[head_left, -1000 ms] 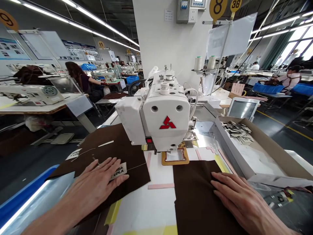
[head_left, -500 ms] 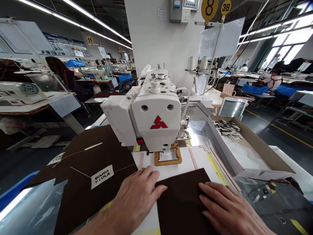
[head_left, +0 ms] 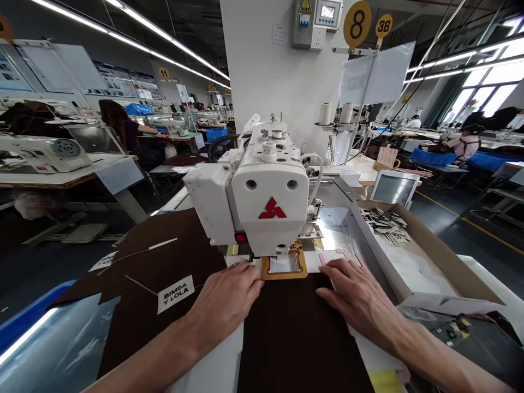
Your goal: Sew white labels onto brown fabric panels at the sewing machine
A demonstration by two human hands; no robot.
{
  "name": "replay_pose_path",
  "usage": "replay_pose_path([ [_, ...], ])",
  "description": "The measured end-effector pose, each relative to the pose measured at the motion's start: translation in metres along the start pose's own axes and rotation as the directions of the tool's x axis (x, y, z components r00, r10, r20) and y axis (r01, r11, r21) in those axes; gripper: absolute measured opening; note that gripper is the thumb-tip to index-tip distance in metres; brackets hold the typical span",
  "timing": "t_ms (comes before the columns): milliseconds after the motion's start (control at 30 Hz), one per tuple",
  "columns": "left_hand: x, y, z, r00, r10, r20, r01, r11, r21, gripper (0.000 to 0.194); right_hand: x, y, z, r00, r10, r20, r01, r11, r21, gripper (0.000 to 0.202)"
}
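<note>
A dark brown fabric panel (head_left: 295,333) lies on the white work surface, its far edge at the orange clamp frame (head_left: 305,267) under the white sewing machine head (head_left: 270,191). My left hand (head_left: 233,289) is at the panel's far left corner, thumb and fingers pressed together by the frame; what they hold is hidden. On the far right corner rests my right hand (head_left: 352,289), fingers spread, thumb apart. Left of my left hand, another brown piece (head_left: 139,316) bears a white printed label (head_left: 176,293) with a loose thread.
An open cardboard box (head_left: 434,256) with many small labels stands at the right. Behind it is a tablet-like screen (head_left: 395,188). Two thread cones (head_left: 325,113) stand behind the machine. A person (head_left: 123,131) sits at the far left, another (head_left: 464,143) at the far right.
Both hands and the brown panel have moved forward, bringing its far edge up to the orange frame. The camera view has shifted slightly, and more of both forearms shows.
</note>
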State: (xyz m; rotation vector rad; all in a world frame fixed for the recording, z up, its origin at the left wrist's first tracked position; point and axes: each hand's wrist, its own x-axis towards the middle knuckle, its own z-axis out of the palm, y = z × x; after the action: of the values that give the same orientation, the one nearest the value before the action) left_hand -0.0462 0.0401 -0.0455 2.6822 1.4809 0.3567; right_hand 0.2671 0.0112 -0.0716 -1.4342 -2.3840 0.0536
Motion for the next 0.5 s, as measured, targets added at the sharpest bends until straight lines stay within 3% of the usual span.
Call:
replay_pose_path([
  [67,0.003,-0.007,0.002,0.999,-0.025,-0.025,0.026,0.999,0.027,0.033,0.008,0.001,0.002,0.999,-0.048,-0.024,0.048,0.999,-0.003,0.028],
  [200,-0.008,-0.012,0.0,0.993,-0.059,-0.1,0.066,0.995,0.068,0.034,0.016,0.001,0.006,1.0,-0.024,-0.016,0.025,0.997,0.067,0.016],
  [400,-0.042,-0.032,-0.015,0.974,0.171,-0.148,-0.174,0.985,-0.01,0.022,0.019,-0.001,0.01,0.999,0.047,-0.007,-0.047,0.999,0.004,0.015],
  [500,-0.05,-0.042,-0.018,0.958,0.228,-0.176,-0.244,0.967,-0.073,0.028,0.029,0.003,0.013,0.996,0.087,-0.018,-0.088,0.996,-0.031,0.019],
])
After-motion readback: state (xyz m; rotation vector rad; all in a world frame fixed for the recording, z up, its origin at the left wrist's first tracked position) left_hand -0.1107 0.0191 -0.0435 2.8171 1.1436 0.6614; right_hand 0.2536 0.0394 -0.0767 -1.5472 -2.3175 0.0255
